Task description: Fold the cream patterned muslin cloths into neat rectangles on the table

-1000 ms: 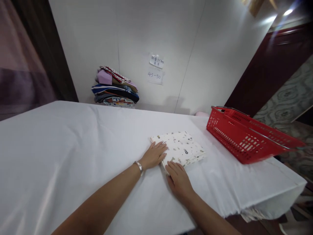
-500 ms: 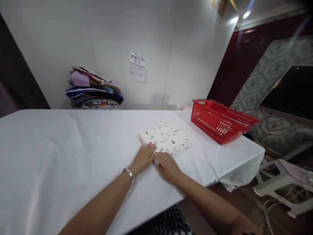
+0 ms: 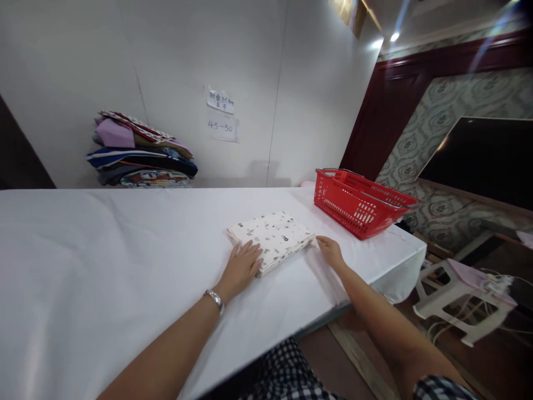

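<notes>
A folded white cloth with small printed motifs [image 3: 272,235] lies flat on the white-covered table [image 3: 104,250]. My left hand [image 3: 241,268], with a silver bracelet at the wrist, presses flat on the cloth's near left corner, fingers spread. My right hand [image 3: 331,250] rests on the table at the cloth's right edge, its fingertips touching that edge. Neither hand grips anything.
A red plastic basket [image 3: 360,203] stands at the table's far right corner. A stack of folded clothes [image 3: 141,153] sits against the back wall at left, under paper notes [image 3: 220,114]. A white stool [image 3: 462,291] stands on the floor right of the table.
My right hand has slid from the cloth's near edge, beside my left hand, out to the cloth's right edge. The left hand stays on the cloth. The view has turned right.
</notes>
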